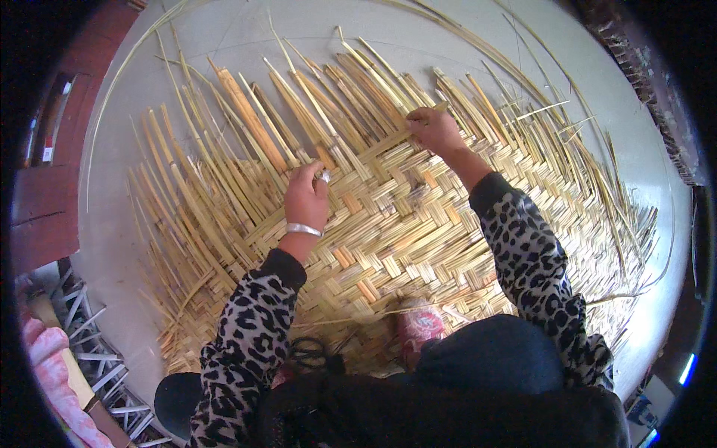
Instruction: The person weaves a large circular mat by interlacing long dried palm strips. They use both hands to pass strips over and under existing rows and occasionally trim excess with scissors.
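Observation:
A large mat of pale split-cane strips (pixel 403 239) lies in front of me, woven in a zigzag pattern. Its far side ends in long unwoven strips (pixel 250 119) that fan outward. At this far edge my right hand (pixel 437 133) pinches a flat cane strip (pixel 388 144), one end poking out past the fingers. The strip slants down toward my left hand (pixel 307 198), whose bent fingers close on the strips near its other end. Something silvery shows at the left fingers, and a silver bangle circles that wrist. The fingertips of both hands are partly hidden.
Long thin strips (pixel 515 52) curve over the grey floor (pixel 216 33) beyond the mat. Dark looped handles, like scissors (pixel 308 351), rest on the mat near my body. A patterned pink shoe or sock (pixel 420 325) presses on it. White slatted pieces (pixel 93 351) lie at left.

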{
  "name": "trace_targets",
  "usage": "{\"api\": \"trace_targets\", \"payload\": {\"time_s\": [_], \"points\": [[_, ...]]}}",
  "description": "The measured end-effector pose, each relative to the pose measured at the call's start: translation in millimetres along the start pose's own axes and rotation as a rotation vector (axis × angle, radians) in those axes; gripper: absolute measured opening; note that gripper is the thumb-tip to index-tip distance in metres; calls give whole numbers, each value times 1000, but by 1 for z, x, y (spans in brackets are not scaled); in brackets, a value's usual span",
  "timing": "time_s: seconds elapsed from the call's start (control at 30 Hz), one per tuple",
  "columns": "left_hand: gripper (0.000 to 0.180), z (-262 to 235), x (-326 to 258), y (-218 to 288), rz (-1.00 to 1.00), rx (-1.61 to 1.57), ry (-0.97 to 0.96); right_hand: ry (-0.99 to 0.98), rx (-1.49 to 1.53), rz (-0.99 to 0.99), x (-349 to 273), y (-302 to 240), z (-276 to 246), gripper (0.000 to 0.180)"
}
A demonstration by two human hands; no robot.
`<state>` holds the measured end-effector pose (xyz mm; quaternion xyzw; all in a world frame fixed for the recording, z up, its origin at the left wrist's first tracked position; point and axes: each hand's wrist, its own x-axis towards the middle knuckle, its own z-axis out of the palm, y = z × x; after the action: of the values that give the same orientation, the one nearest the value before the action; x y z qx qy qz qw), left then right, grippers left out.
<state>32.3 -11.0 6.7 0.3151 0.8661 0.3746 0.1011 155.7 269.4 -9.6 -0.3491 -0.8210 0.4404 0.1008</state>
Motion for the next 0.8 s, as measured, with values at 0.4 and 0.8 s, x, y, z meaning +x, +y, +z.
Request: {"api": "trace_targets", "payload": {"time_s": [0.4, 0.8], "points": [[44, -11, -33, 4, 223, 704, -64, -114, 646, 259, 10, 11, 2, 24], [41, -23, 1, 27, 353, 614, -237, -112, 531, 209, -16, -1, -14, 28]]}}
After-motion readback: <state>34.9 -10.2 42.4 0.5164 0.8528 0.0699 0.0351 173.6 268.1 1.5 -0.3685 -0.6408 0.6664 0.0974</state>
